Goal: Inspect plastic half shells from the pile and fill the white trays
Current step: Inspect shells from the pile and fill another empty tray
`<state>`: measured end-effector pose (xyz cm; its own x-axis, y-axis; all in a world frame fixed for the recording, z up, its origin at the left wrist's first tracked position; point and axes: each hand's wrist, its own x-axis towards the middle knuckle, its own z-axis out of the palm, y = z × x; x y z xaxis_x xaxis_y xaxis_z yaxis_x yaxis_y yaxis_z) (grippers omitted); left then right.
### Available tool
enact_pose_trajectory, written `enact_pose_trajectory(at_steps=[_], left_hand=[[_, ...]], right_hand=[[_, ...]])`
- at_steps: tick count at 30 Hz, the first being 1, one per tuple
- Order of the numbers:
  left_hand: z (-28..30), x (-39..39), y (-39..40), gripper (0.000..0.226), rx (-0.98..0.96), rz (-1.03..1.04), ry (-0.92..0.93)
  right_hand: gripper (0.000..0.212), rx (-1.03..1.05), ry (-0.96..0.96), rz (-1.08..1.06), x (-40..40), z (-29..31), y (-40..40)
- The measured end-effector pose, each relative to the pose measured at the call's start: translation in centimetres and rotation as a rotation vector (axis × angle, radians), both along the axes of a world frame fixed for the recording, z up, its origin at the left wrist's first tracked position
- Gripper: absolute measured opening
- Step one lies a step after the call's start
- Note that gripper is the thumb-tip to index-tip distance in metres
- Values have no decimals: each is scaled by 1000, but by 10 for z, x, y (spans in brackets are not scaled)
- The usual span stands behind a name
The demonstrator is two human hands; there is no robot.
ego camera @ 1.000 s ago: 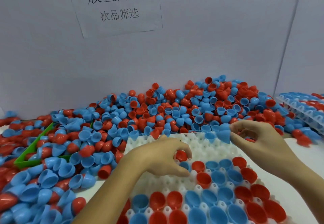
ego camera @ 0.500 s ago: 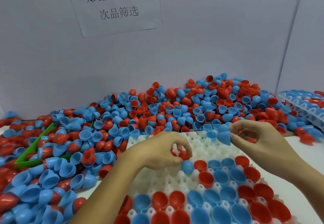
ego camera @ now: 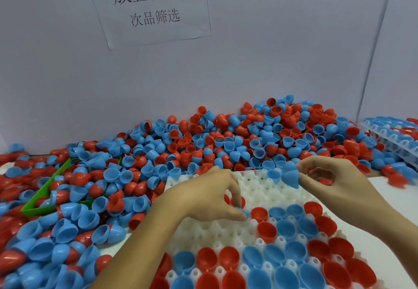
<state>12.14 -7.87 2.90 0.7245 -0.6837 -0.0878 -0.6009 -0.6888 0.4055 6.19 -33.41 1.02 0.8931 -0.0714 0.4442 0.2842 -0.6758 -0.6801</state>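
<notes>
Above white tray [ego camera: 253, 189], sign [ego camera: 149, 1] "放置外壳 – 次品筛选", left hand [ego camera: 210, 196] pinching blue shell [ego camera: 243, 211], right hand [ego camera: 334, 182] pinching blue half [ego camera: 290, 175]

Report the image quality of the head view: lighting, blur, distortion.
Head view: lighting is even and soft, with no harsh glare on the white tray; wide-angle distortion tilts the paper sign and the wall seam; shells at the left and right edges smear, while the left hand and right hand stay fairly sharp.
</notes>
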Motion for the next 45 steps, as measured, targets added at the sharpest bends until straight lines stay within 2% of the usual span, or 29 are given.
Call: enact_pose_trajectory(at_steps=[4, 6, 7, 8, 9, 10, 11, 13, 15, 17, 19, 22, 25, 31, 36, 41, 45], left_hand=[[28, -2, 17, 18, -85, 20, 32], [46, 2, 43, 25, -261, 190, -70], [52, 8, 60, 38, -310, 335, -155], [55, 14, 77, 56, -271, 499, -233], [55, 17, 90, 74, -141, 649, -274], [52, 20, 98, 84, 5, 738, -289], [46, 23, 101, 82, 92, 757, -298], [36, 24, 93, 59, 63, 644, -285], [28, 21, 75, 40, -15, 441, -177], [20, 18, 51, 37, -4, 293, -24], [8, 17, 33, 32, 44, 223, 34], [-5, 20, 21, 13, 67, 204, 2], [-4, 20, 22, 1, -8, 211, -52], [20, 21, 41, 11, -271, 373, -157], [31, 21, 55, 15, -332, 423, -199], [36, 19, 58, 13, -331, 427, -212], [38, 17, 59, 11, -337, 429, -192]], right_hand=[[6, 12, -8, -6, 0, 2, 0], [5, 14, -10, -7, -1, 2, 0], [5, 18, -15, -12, -1, 3, 0], [5, 25, -19, -19, -1, 3, 0], [5, 31, -21, -25, -1, 4, -1], [4, 34, -22, -28, -1, 4, -1], [4, 32, -22, -30, -1, 5, -1], [2, 26, -11, -26, -1, 6, 0], [3, 14, 11, -13, -2, 5, 1], [5, -13, 43, 8, -3, 5, 2], [5, -31, 72, 40, -5, 6, 1], [6, -53, 119, 101, -6, 6, 3], [6, -59, 144, 127, -8, 6, 4], [9, -76, 207, 208, -13, 19, 13], [3, -427, 282, 357, -6, 44, 51], [13, -854, 388, 320, 0, 35, 94], [13, -967, 431, 254, 3, 26, 106]])
